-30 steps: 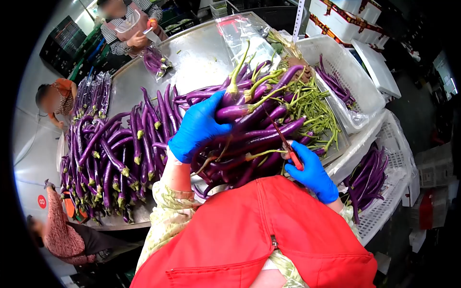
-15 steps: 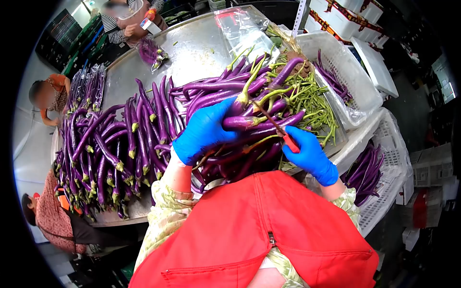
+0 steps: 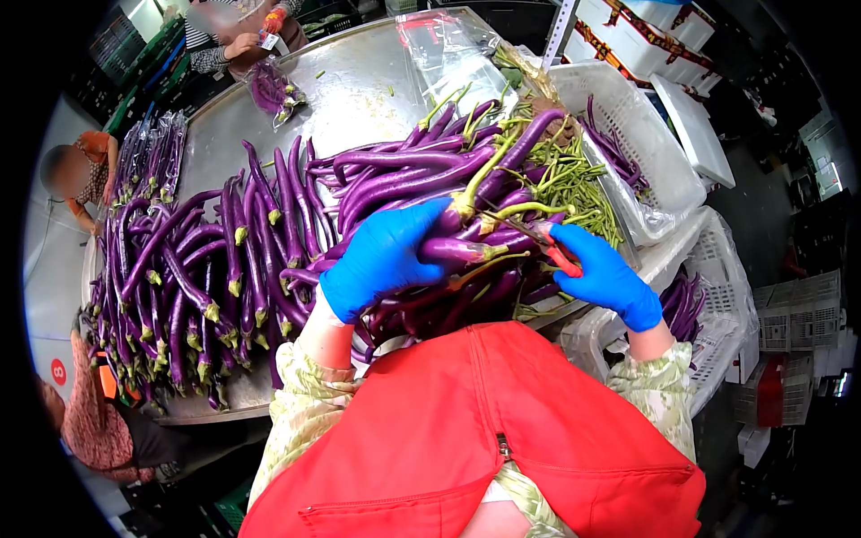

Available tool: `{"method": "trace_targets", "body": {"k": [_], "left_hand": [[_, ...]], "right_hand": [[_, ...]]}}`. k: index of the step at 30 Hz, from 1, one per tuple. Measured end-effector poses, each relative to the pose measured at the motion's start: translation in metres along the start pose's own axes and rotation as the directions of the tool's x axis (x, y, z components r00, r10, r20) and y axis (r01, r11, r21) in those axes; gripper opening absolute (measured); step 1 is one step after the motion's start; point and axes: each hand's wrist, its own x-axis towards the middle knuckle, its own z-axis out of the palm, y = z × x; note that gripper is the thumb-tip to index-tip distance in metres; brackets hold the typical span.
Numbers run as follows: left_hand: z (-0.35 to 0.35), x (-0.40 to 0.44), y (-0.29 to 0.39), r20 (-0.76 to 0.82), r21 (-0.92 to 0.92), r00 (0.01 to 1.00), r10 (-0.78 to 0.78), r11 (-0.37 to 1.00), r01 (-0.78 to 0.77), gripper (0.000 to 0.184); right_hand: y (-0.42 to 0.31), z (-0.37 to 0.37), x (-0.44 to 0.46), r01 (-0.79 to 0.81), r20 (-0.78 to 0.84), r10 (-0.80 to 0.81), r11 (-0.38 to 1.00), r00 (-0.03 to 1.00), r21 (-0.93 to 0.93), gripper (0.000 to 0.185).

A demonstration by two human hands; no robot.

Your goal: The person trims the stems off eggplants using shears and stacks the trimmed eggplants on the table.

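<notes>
Foam boxes (image 3: 659,40) are stacked at the far right of a workroom, where a co-worker (image 3: 238,31) stands beyond a broad, shiny metal table (image 3: 350,67) dotted with scraps. A big pile of eggplants (image 3: 179,269) covers the table's left, its stems mostly short and apparently already cut; bagged eggplants (image 3: 157,157) lie beyond. The looser heap (image 3: 404,170) at center, with several long stems showing, looks unfinished. A white crate (image 3: 619,99) at right holds more, beside scattered green stems (image 3: 587,193). The gloved left hand (image 3: 386,255) curls around eggplants (image 3: 456,250) at the heap's near side; the gloved right hand (image 3: 599,273) grips red-handled scissors (image 3: 562,260), blades among the stems, their opening too small to tell.
</notes>
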Motion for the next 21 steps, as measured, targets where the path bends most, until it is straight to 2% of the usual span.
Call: {"method": "trace_targets", "body": {"k": [2,4,7,10,13,16,19,21], "left_hand": [[0.001,0.0,0.003,0.012,-0.002,1.0,-0.018,1.0,0.018,0.05],[-0.002,-0.001,0.002,0.022,0.03,0.999,-0.035,0.999,0.034,0.058],[0.001,0.0,-0.003,0.0,0.064,1.0,-0.025,0.998,0.025,0.06],[0.005,0.003,-0.006,-0.012,0.104,1.0,-0.018,0.994,0.019,0.06],[0.009,0.003,-0.009,-0.143,0.036,0.989,0.042,0.999,-0.037,0.048],[0.008,0.004,-0.008,-0.085,0.086,0.996,0.019,0.996,-0.012,0.051],[0.005,0.005,-0.007,0.027,0.117,1.0,0.003,0.993,-0.006,0.057],[0.009,0.005,-0.009,0.012,0.105,1.0,0.028,0.994,-0.029,0.056]], "right_hand": [[-0.011,-0.001,0.009,0.027,0.038,-0.028,1.0,0.999,0.007,0.059],[-0.011,0.0,0.013,-0.037,0.08,0.034,0.999,0.996,0.037,0.06],[-0.016,0.001,0.014,-0.076,0.1,0.068,0.994,0.993,0.079,0.06],[-0.014,0.001,0.011,-0.078,0.047,0.077,0.997,0.996,0.024,0.059],[-0.021,-0.007,0.005,-0.114,-0.013,0.113,0.984,0.993,-0.134,0.057],[-0.015,-0.007,0.003,0.02,-0.049,-0.031,0.979,0.998,-0.205,0.053],[-0.015,-0.005,0.006,0.068,-0.023,-0.074,0.974,0.997,-0.218,0.053],[-0.01,0.0,0.009,0.085,-0.036,-0.093,0.981,0.995,-0.172,0.052]]}}
